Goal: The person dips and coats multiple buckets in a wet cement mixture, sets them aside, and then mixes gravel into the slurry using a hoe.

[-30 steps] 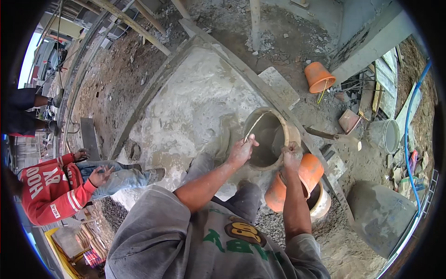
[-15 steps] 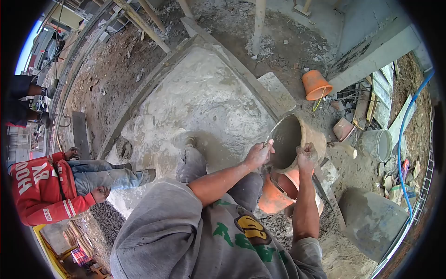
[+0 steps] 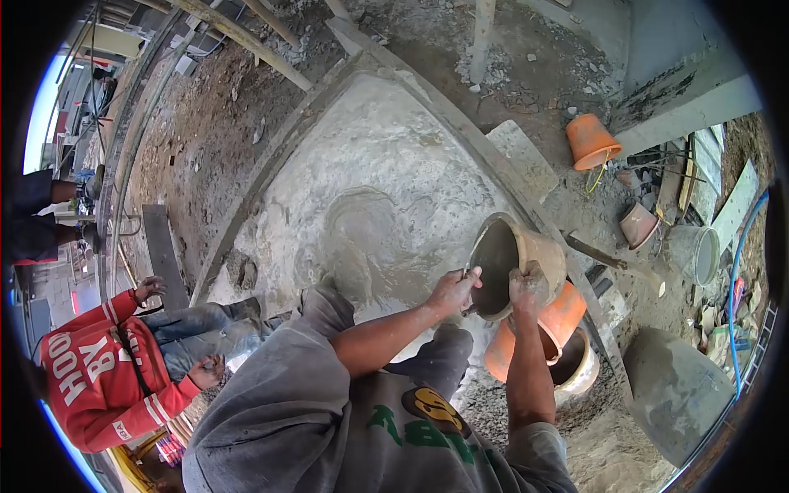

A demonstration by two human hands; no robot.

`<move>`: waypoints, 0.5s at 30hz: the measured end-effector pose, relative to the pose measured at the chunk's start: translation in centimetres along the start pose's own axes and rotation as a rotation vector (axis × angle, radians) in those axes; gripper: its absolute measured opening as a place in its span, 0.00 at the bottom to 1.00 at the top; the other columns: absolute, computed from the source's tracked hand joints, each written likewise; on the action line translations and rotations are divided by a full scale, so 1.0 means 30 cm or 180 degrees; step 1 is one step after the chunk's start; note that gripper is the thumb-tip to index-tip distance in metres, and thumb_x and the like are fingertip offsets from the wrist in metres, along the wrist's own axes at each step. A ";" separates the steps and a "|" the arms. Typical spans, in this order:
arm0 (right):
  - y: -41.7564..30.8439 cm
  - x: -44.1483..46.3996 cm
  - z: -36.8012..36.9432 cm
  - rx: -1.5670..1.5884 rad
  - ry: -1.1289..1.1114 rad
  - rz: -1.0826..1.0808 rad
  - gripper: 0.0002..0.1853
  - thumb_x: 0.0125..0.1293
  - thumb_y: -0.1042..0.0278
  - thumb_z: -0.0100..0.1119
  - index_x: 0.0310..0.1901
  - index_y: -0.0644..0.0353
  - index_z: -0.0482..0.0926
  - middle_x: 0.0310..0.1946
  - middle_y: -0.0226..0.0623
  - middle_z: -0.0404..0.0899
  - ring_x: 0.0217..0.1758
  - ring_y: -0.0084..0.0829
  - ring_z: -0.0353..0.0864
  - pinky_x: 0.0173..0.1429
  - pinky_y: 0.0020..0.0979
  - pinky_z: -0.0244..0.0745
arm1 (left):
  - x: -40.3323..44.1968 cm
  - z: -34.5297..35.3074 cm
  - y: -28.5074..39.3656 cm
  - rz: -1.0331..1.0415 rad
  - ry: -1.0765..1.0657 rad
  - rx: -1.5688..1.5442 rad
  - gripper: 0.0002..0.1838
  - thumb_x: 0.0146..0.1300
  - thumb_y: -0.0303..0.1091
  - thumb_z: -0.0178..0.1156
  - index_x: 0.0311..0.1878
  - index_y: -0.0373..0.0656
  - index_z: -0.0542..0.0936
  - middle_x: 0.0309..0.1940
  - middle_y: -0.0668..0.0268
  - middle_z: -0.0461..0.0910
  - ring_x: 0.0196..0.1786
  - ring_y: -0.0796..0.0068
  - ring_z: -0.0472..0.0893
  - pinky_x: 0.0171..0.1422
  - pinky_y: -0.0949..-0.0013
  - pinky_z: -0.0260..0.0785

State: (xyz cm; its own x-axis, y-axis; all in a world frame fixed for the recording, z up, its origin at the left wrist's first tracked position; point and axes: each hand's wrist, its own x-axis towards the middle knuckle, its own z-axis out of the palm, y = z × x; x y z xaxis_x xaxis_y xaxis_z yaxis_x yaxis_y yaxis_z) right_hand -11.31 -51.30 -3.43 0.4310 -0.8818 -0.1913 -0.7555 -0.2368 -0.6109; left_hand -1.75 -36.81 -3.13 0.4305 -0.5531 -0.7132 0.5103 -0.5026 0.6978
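Observation:
A tan, cement-stained bucket point(image 3: 542, 256) is tilted on its side between my hands, its dark mouth turned toward the left. My left hand point(image 3: 457, 290) grips it at the near left edge of the rim. On the right part of the rim, my right hand point(image 3: 528, 286) is closed over the edge. Orange buckets point(image 3: 561, 316) lie just beneath, partly hidden by my right arm, and beside them is a pale bucket point(image 3: 585, 370). Wet grey concrete point(image 3: 370, 238) spreads inside the wooden formwork to the left of the held bucket.
A person in a red hoodie point(image 3: 99, 361) stands at the left. Formwork boards point(image 3: 460, 135) border the slab. Toward the right are an orange bucket point(image 3: 590, 140), a smaller bucket point(image 3: 638, 226), a whitish bucket point(image 3: 692, 253), a shovel handle point(image 3: 616, 261), a grey sheet point(image 3: 678, 390) and a blue hose point(image 3: 734, 304).
The bucket in my hands has shifted slightly left and down, away from the small bucket. My view has moved, uncovering more wet concrete. The person in red has raised their hands.

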 end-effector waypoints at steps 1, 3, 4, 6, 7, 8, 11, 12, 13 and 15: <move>0.001 -0.008 0.071 0.0148 0.0055 -0.0015 0.09 0.45 0.70 0.58 0.19 0.60 0.66 0.14 0.44 0.68 0.18 0.42 0.69 0.27 0.39 0.66 | 0.020 -0.055 -0.003 -0.0047 0.0094 -0.0083 0.24 0.66 0.53 0.48 0.29 0.40 0.76 0.13 0.74 0.63 0.16 0.82 0.66 0.22 0.74 0.63; -0.028 -0.053 0.187 -0.0047 -0.0054 0.0008 0.10 0.45 0.70 0.58 0.19 0.60 0.66 0.14 0.42 0.67 0.18 0.41 0.69 0.27 0.38 0.66 | 0.049 -0.189 -0.062 -0.0234 0.0311 -0.0178 0.24 0.67 0.52 0.47 0.29 0.40 0.75 0.14 0.73 0.64 0.16 0.82 0.67 0.21 0.74 0.63; -0.061 -0.047 0.244 -0.0139 -0.0051 -0.0043 0.10 0.46 0.70 0.58 0.19 0.59 0.66 0.14 0.41 0.67 0.18 0.40 0.68 0.28 0.38 0.66 | 0.078 -0.264 -0.102 -0.0297 0.0518 -0.0155 0.23 0.67 0.52 0.47 0.29 0.40 0.75 0.14 0.73 0.64 0.16 0.83 0.67 0.22 0.74 0.64; -0.114 -0.101 0.374 -0.0159 -0.0052 -0.0329 0.13 0.47 0.65 0.62 0.19 0.58 0.66 0.15 0.39 0.68 0.18 0.40 0.69 0.27 0.38 0.66 | 0.130 -0.423 -0.173 -0.0385 0.0936 -0.0182 0.23 0.67 0.51 0.47 0.28 0.40 0.75 0.14 0.73 0.64 0.16 0.83 0.66 0.23 0.74 0.64; -0.162 -0.111 0.447 -0.0209 -0.0012 -0.0572 0.14 0.47 0.64 0.63 0.19 0.58 0.66 0.15 0.39 0.68 0.18 0.40 0.69 0.26 0.39 0.66 | 0.164 -0.502 -0.194 -0.0370 0.1064 -0.0633 0.21 0.68 0.49 0.47 0.27 0.41 0.75 0.13 0.73 0.64 0.16 0.83 0.65 0.23 0.75 0.64; -0.217 -0.105 0.538 -0.0255 0.0016 -0.0844 0.15 0.48 0.63 0.64 0.19 0.57 0.66 0.15 0.38 0.69 0.19 0.39 0.70 0.26 0.39 0.66 | 0.236 -0.594 -0.205 -0.0253 0.1187 -0.1043 0.21 0.68 0.49 0.46 0.27 0.42 0.75 0.13 0.73 0.64 0.15 0.83 0.64 0.22 0.74 0.63; -0.411 -0.088 0.760 -0.0619 -0.0640 -0.1208 0.13 0.48 0.63 0.63 0.19 0.54 0.68 0.17 0.37 0.69 0.25 0.40 0.73 0.36 0.40 0.66 | 0.347 -0.819 -0.302 -0.0261 0.1615 -0.2026 0.20 0.68 0.46 0.47 0.24 0.44 0.75 0.10 0.76 0.60 0.14 0.84 0.61 0.20 0.77 0.58; -0.450 -0.071 0.868 -0.0778 -0.0742 -0.1464 0.13 0.48 0.63 0.64 0.19 0.54 0.68 0.16 0.36 0.68 0.26 0.40 0.73 0.37 0.40 0.65 | 0.376 -0.869 -0.363 -0.0351 0.1652 -0.2112 0.21 0.68 0.47 0.47 0.24 0.44 0.75 0.10 0.76 0.60 0.14 0.84 0.61 0.19 0.77 0.57; -0.469 -0.071 0.966 -0.0896 -0.0985 -0.1751 0.12 0.49 0.63 0.64 0.20 0.54 0.70 0.18 0.35 0.70 0.27 0.39 0.73 0.39 0.39 0.65 | 0.406 -0.904 -0.422 -0.0431 0.1674 -0.2201 0.21 0.67 0.48 0.47 0.24 0.44 0.75 0.10 0.76 0.60 0.13 0.83 0.61 0.19 0.77 0.56; -0.475 -0.047 1.132 -0.1152 -0.1457 -0.2311 0.10 0.51 0.63 0.64 0.22 0.55 0.73 0.22 0.33 0.73 0.30 0.38 0.74 0.43 0.38 0.65 | 0.492 -0.947 -0.552 -0.0545 0.1903 -0.2437 0.22 0.67 0.49 0.47 0.24 0.43 0.76 0.10 0.75 0.59 0.13 0.83 0.60 0.18 0.76 0.55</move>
State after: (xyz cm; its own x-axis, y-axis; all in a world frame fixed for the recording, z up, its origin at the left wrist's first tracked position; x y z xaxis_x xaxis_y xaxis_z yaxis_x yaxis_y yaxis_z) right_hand 15.61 -32.83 -20.53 0.9527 -0.2392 -0.1876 -0.2990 -0.8481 -0.4374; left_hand 17.31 -17.77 -27.09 0.5036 0.0199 -0.8637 0.8542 0.1380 0.5012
